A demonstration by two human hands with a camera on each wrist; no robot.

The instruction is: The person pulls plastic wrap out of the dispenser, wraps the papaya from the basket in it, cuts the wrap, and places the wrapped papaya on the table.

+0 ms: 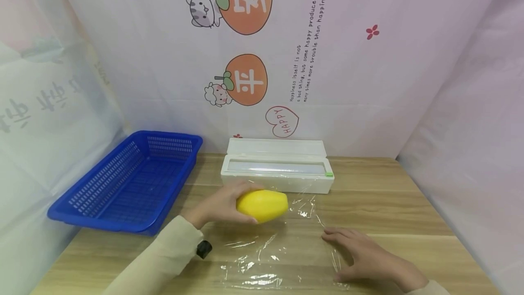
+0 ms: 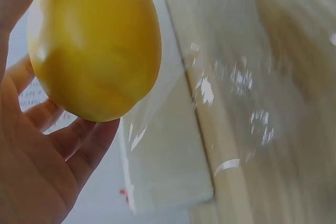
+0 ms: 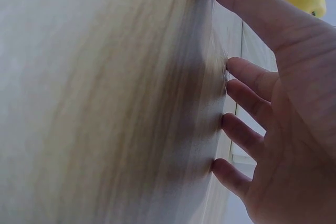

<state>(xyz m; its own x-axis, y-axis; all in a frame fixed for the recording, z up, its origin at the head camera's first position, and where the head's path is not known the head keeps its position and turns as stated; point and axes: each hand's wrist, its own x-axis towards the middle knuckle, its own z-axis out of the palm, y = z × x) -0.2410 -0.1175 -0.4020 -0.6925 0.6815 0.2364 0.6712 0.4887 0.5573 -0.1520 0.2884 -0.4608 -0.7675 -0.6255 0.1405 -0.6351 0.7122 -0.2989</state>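
My left hand (image 1: 223, 205) grips a smooth yellow oval fruit (image 1: 265, 205) from its left side, holding it over a sheet of clear cling film (image 1: 266, 251). In the left wrist view, the thumb and fingers curve round the fruit (image 2: 100, 45). The film lies wrinkled and shiny on the table, running back to a white cling film dispenser (image 1: 278, 184) whose lid stands raised. At the film's right edge, my right hand (image 1: 366, 256) is spread with its fingers apart. The right wrist view has its fingertips (image 3: 231, 171) down at the tabletop by the film.
A blue plastic basket (image 1: 188, 165) with slotted sides stands at the left of the wooden table (image 1: 376, 195). A green piece (image 1: 329, 174) sits at the dispenser's right end. Printed white cloth (image 1: 348, 81) hangs behind and along both sides.
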